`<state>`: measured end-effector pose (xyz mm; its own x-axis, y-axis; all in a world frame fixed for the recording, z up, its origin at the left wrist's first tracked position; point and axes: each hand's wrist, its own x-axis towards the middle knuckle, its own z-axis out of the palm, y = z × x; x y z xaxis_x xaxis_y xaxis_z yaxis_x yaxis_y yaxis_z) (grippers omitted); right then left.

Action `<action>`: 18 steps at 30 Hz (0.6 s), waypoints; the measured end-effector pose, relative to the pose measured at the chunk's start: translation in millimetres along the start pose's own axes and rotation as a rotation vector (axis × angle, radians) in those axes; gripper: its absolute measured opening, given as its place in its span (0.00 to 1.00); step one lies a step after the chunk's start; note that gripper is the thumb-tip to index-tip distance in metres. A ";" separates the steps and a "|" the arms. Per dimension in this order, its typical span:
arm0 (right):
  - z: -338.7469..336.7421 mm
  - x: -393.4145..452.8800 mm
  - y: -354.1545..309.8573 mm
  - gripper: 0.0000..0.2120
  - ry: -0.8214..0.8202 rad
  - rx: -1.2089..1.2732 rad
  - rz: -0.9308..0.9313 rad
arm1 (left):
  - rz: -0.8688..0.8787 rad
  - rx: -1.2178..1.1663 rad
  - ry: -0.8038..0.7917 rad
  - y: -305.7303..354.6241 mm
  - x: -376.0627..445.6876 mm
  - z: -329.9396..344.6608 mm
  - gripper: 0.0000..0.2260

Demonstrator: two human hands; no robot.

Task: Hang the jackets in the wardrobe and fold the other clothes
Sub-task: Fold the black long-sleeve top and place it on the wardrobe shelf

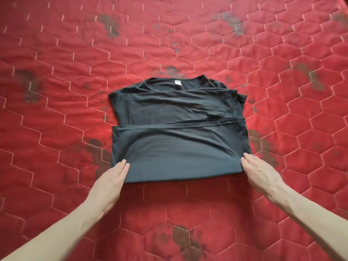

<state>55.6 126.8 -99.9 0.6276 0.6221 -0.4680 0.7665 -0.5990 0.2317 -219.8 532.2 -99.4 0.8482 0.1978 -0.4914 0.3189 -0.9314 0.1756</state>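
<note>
A black T-shirt (pixel 177 127) lies flat in the middle of the red quilted bed cover, collar and white label at the far end. Its sleeves are tucked in and its lower half is doubled up over the body, making a near fold. My left hand (pixel 111 179) lies at the near left corner of that fold, fingers straight and together, their tips slipped under the cloth edge. My right hand (pixel 260 170) lies the same way at the near right corner. Thumbs are hidden.
The red bed cover (pixel 282 72) with a stitched hexagon pattern and dark flower prints fills the whole view around the shirt. No wardrobe, jacket or other garment is in view.
</note>
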 end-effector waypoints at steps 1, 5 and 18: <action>0.3 -11.9 -2.3 0.19 -0.046 0.043 -0.002 | 0.010 0.012 -0.042 -3.6 -9.2 0.8 0.42; -3.7 -54.0 -10.7 0.10 -0.054 0.085 -0.101 | 0.028 0.110 -0.177 -12.7 -38.3 7.4 0.42; -7.4 -82.9 14.9 0.09 -0.376 0.032 -0.410 | 0.206 0.323 -0.464 -16.9 -28.0 -36.7 0.10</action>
<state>15.9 70.0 -51.3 0.1825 0.5881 -0.7879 0.9294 -0.3647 -0.0569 -233.4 553.6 -57.3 0.5822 -0.0829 -0.8088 -0.0388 -0.9965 0.0743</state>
